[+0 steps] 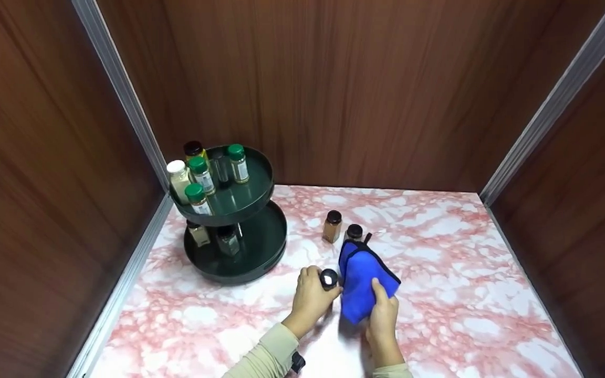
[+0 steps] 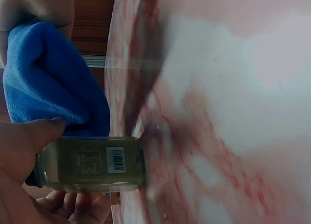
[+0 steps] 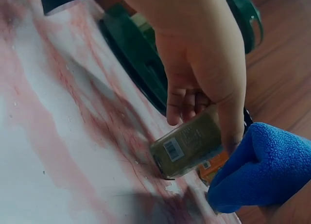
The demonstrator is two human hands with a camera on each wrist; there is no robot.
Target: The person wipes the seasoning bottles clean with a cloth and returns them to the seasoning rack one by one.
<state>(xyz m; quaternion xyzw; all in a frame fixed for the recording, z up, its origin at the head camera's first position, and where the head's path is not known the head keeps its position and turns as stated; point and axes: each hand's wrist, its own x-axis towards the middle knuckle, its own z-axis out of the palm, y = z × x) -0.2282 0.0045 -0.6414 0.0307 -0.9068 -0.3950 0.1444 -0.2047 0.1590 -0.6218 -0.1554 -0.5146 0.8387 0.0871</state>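
Note:
My left hand (image 1: 311, 295) grips a square spice jar with a black cap (image 1: 329, 278) near its top. In the left wrist view the jar (image 2: 92, 163) shows greenish-brown contents and a barcode label, its base at or just over the tabletop. Bunched in my right hand (image 1: 384, 313) is a blue cloth with black edging (image 1: 361, 281), thumb on top. The cloth (image 3: 267, 165) hangs close beside the jar; whether they touch I cannot tell. Just beyond stand two more black-capped jars, a brown one (image 1: 332, 227) and another (image 1: 354, 232) partly hidden by the cloth.
At the left stands a dark green two-tier round rack (image 1: 229, 205). Its upper tier holds several bottles, among them a green-capped one (image 1: 238, 164) and a white-capped one (image 1: 179, 178); jars (image 1: 227, 241) sit below. Wood-grain panels (image 1: 334, 94) enclose the marbled table (image 1: 455, 273).

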